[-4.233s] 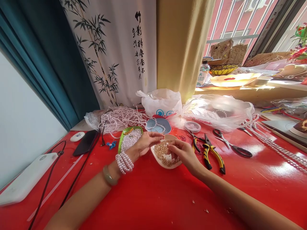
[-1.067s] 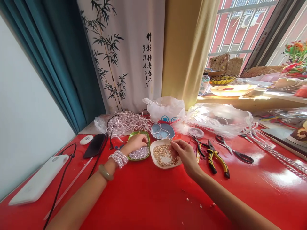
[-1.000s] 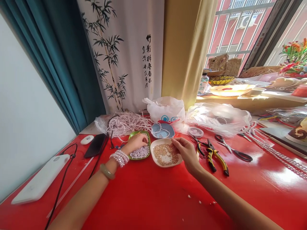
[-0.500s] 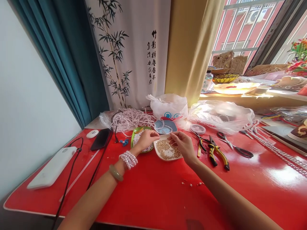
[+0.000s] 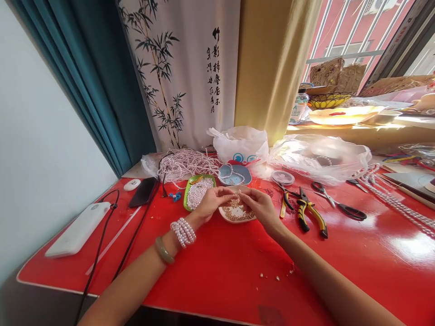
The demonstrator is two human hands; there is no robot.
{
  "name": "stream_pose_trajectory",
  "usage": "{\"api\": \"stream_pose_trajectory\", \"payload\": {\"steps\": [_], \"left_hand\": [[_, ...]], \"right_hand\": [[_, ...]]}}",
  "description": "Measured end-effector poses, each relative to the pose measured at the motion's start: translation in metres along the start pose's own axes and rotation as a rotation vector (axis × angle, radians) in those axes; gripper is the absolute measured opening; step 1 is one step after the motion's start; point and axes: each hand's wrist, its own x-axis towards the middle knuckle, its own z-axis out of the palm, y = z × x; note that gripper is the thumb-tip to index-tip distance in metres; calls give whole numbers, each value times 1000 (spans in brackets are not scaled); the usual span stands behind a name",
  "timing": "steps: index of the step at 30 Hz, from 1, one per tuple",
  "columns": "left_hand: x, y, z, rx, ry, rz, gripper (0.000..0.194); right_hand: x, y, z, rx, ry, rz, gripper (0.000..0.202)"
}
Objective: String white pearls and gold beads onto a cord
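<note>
Over a pale dish (image 5: 237,221) of small gold beads (image 5: 234,213), both hands meet fingertip to fingertip. My left hand (image 5: 215,202) is closed in a pinch, with a pearl bracelet (image 5: 183,232) and a greenish bangle (image 5: 164,251) on its wrist. My right hand (image 5: 261,204) also pinches, thumb and forefinger together. A tiny pale speck shows between the fingertips, too small to name. Just left of the dish, partly behind my left hand, a green tray (image 5: 186,199) holds white pearl beads (image 5: 200,192).
Behind are a blue tray (image 5: 247,177), heaped pearl strands (image 5: 186,164) and plastic bags (image 5: 239,144). Yellow-black pliers (image 5: 311,212) and scissors (image 5: 340,204) lie at right, a phone (image 5: 142,192) and white power bank (image 5: 78,229) at left. Loose beads (image 5: 277,278) lie near the front edge.
My hands have come together over the dish; my left hand moved right, off the green tray, and their fingertips now meet. The camera view has shifted slightly.
</note>
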Motion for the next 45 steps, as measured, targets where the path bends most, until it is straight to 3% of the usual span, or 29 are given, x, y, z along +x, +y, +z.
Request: {"api": "stream_pose_trajectory", "payload": {"steps": [5,10,45], "left_hand": [[-1,0,-2,-268,19,-75,19],[1,-3,-10,-370,47,-83,14],[2,-10,-13,-425,20,-96,13]], "right_hand": [[-5,-3,5,-61,-58,28,27],[-5,-1,7,-80,-56,16,26],[-5,3,8,-154,-1,20,13]]}}
